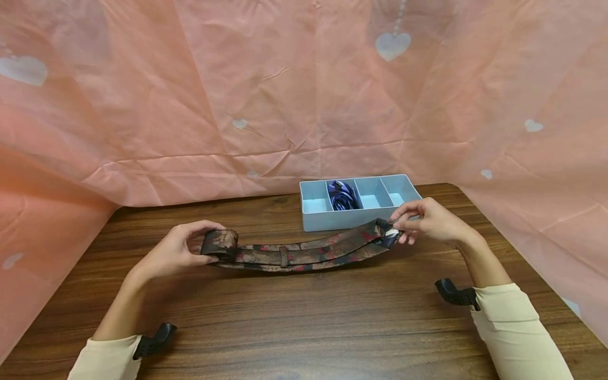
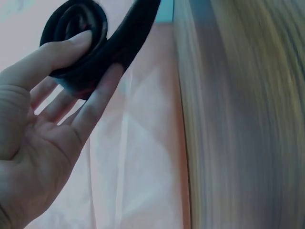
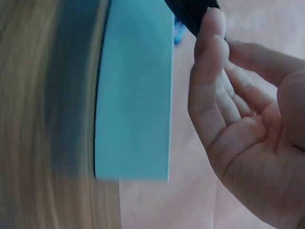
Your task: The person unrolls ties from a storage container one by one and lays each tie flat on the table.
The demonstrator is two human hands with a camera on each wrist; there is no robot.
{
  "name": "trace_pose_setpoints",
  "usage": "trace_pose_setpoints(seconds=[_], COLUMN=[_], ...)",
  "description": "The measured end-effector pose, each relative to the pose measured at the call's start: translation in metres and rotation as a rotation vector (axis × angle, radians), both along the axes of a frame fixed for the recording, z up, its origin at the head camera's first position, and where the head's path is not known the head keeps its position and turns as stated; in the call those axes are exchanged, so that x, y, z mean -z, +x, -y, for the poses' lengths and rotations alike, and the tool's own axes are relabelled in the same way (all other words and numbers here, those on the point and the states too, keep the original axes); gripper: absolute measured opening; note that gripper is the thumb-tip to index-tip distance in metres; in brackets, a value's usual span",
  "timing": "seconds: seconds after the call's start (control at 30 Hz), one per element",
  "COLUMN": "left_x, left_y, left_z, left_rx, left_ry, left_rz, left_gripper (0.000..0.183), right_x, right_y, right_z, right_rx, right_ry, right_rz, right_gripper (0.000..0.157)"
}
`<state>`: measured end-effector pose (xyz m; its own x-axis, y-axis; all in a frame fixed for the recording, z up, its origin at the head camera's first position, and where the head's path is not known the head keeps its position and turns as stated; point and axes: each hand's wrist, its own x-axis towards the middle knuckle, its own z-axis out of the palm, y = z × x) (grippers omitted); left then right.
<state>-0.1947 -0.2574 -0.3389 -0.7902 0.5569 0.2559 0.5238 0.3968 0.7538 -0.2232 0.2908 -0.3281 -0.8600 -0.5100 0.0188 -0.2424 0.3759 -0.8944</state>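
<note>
A brown patterned necktie (image 1: 309, 256) with red and dark leaf shapes stretches between both hands, its underside and keeper loop showing. My left hand (image 1: 178, 248) grips the rolled-up part at one end; in the left wrist view the thumb and fingers hold the coil (image 2: 78, 28) from both sides. At the other end, my right hand (image 1: 427, 219) pinches the tie's wide tip, where the dark lining and a white label show. The right wrist view catches only a dark corner of the tie at the fingertips (image 3: 212, 24).
Behind the tie stands a light blue box (image 1: 318, 221) with several compartments. A rolled blue-purple necktie (image 1: 344, 198) lies in its second compartment from the left. The wooden table (image 1: 304, 322) is enclosed by a pink curtain (image 1: 266, 95) with white hearts.
</note>
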Motion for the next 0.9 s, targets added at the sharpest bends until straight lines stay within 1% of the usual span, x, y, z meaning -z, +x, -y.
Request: trace_pose_setpoints(seconds=[0.07, 0.17, 0.3, 0.43, 0.53, 0.63, 0.77, 0.9], left_x=[0.000, 0.000, 0.003, 0.007, 0.011, 0.016, 0.022, 0.027], left_y=[0.001, 0.001, 0.000, -0.003, -0.007, -0.011, -0.015, -0.017], left_z=[-0.013, -0.034, -0.059, -0.077, -0.086, -0.092, -0.096, -0.098], left_rx=[-0.012, -0.034, -0.047, -0.037, -0.035, -0.032, -0.027, -0.015], left_ry=[0.024, 0.040, 0.057, 0.098, 0.120, 0.127, 0.078, 0.010], left_rz=[-0.004, -0.045, -0.072, -0.053, -0.046, -0.045, -0.077, -0.131], left_gripper=[0.058, 0.059, 0.060, 0.061, 0.062, 0.062, 0.061, 0.059], right_x=[0.001, 0.002, 0.006, 0.013, 0.017, 0.020, 0.024, 0.028], right_y=[-0.001, -0.002, -0.003, -0.002, -0.001, -0.001, -0.002, -0.003], right_z=[-0.015, -0.037, -0.064, -0.089, -0.102, -0.109, -0.111, -0.110], right_rx=[-0.025, -0.046, -0.034, -0.013, 0.016, 0.049, 0.078, 0.100], right_ry=[-0.005, -0.018, -0.051, -0.118, -0.147, -0.135, -0.086, 0.005], right_rz=[-0.016, -0.012, 0.021, 0.025, 0.015, 0.018, 0.024, 0.036], right_gripper=[0.018, 0.016, 0.014, 0.011, 0.014, 0.014, 0.010, 0.012])
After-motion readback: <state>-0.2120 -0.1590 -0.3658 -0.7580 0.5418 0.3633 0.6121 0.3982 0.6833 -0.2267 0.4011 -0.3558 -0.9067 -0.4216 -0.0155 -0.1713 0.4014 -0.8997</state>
